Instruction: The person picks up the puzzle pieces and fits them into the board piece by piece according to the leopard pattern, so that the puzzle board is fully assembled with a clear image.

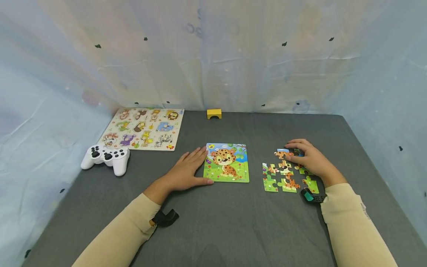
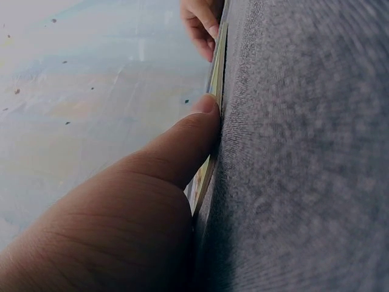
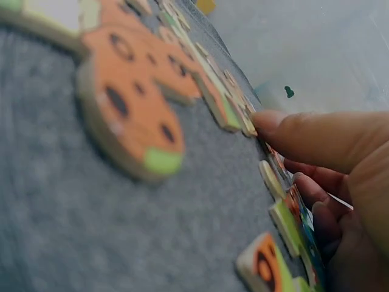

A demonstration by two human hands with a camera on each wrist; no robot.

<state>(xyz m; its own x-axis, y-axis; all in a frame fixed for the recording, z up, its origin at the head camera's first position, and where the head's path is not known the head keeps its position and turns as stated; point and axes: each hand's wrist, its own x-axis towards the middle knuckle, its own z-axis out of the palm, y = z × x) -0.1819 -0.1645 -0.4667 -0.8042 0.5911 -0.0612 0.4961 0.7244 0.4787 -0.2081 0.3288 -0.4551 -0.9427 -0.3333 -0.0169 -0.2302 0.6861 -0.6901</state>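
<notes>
Head view shows my left hand (image 1: 185, 172) lying flat and relaxed on the grey table (image 1: 233, 230), fingers straight, thumb along the near-left corner of the leopard picture board (image 1: 227, 162); as I judge it, that steadies the board so it cannot slide. The left wrist view confirms the thumb touching the board's edge. My right hand (image 1: 308, 159) rests over the loose puzzle pieces (image 1: 283, 176) lying right of the board, fingertips curled onto the far pieces, thumb touching one; whether I truly pinch a piece I cannot tell. The pieces lie face up, spread apart, probably so their pictures can be matched. Left of the board lie a white game controller (image 1: 106, 157) and an animal peg puzzle (image 1: 145, 129); behind it, a yellow block (image 1: 214, 113). Small writing under the leopard is too tiny to read
</notes>
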